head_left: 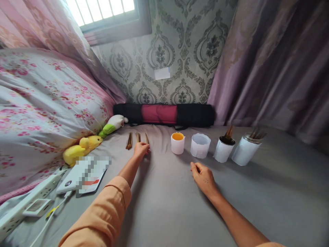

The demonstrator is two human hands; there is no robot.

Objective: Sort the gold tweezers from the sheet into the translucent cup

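Note:
My left hand (141, 150) reaches over the grey sheet with its fingers closed. Just beyond the fingertips is a thin brown-gold stick-like piece (147, 138); whether the fingers grip its near end is hidden. Similar thin pieces (138, 137) lie behind the knuckles, and a brown-gold bundle (129, 140) lies to the left. My right hand (202, 175) rests low over the sheet, fingers curled in, with nothing visible in them. Ahead of it stand a white-wrapped cup with an orange inside (177, 145) and a wider whitish container (200, 147).
Farther right are a white-wrapped dark jar (223, 152) holding brown pieces and a wrapped glass jar (245, 152) with thin dark sticks. A black-and-red roll (159, 114) lies along the wall. Plush toys (74, 153), a white device (68, 181) and a power strip (28, 207) occupy the left.

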